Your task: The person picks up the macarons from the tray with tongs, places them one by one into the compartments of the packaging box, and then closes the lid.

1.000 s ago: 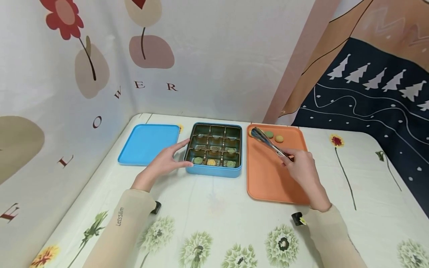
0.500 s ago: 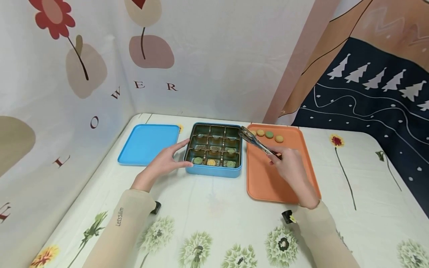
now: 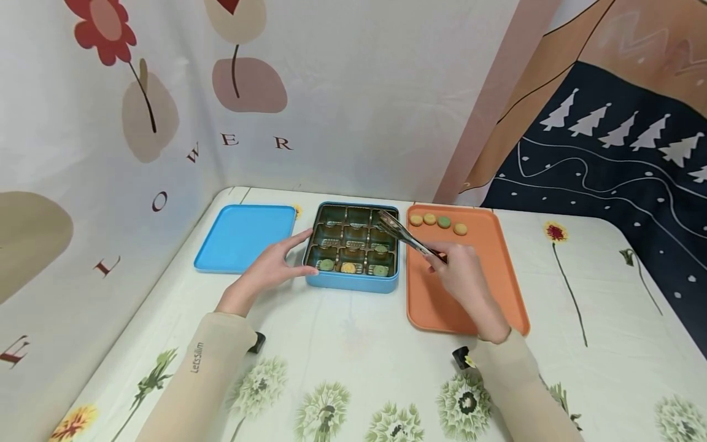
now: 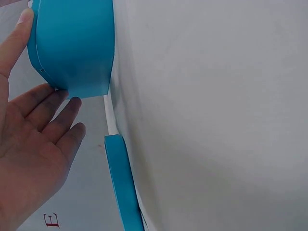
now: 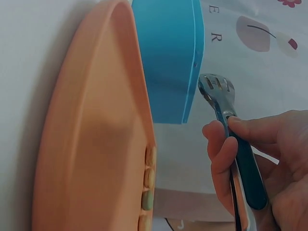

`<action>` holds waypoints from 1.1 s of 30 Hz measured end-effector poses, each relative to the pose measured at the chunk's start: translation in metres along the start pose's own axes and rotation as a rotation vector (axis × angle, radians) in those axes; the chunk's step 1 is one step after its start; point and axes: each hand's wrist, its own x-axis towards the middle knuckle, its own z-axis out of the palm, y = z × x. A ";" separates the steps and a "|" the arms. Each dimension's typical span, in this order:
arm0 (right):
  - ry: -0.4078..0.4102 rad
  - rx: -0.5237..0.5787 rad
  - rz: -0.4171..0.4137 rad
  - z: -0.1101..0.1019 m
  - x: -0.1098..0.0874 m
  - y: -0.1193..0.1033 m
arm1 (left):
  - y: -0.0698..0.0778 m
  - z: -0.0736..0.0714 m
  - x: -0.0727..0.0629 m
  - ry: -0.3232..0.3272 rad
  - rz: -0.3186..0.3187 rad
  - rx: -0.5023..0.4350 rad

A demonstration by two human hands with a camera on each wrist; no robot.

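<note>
Tongs [image 3: 411,238] are swinging leftward since the earlier frame, their head leaving the tray [image 3: 428,301] and now hanging over the far right compartments of the box [image 3: 350,282]. Four cookies [image 3: 444,222] are lying in a row along the tray's far edge; four more are sitting inside the box, three in the near row and one in the middle row at the right. Whether the tongs are carrying another I cannot tell.

Being thin, shiny metal, the tongs are probably feeling light and springy, a little slippery; their middle is offering the surest hold. Cookies are likely behaving as light, dry and easily chipped, calling for a gentle pinch by the edges. The box is looking stiff and light enough to be sliding if nudged, so its side walls are the place for steadying it.

Right hand [image 3: 466,279]: the thumb and fingers are clamping on the tongs' arms, the forearm [image 3: 525,387] reaching forward and left, the wrist passing above the tray. Left hand [image 3: 270,264]: the thumb and index finger are spreading wide apart, touching the box's left side, and the other fingers are lying relaxed; it is keeping its place. The lid [image 3: 248,239] is resting on the desk [image 3: 353,356], left of the box.
</note>
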 end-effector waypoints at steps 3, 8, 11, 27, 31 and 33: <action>0.000 0.003 -0.014 0.002 0.000 -0.002 | -0.001 0.000 0.000 0.003 0.001 0.002; 0.009 0.016 -0.046 0.007 0.001 -0.004 | -0.003 0.001 0.001 0.007 0.001 0.002; 0.007 0.021 -0.054 0.009 0.002 -0.005 | -0.003 0.001 0.002 0.006 0.000 0.003; -0.045 0.012 -0.054 0.016 0.002 -0.014 | -0.003 0.000 0.001 -0.001 -0.003 -0.001; -0.066 0.003 -0.049 0.017 0.002 -0.017 | -0.004 0.000 0.001 -0.001 -0.005 0.002; -0.075 -0.001 -0.050 0.017 0.002 -0.017 | -0.004 0.000 0.002 0.000 -0.004 0.004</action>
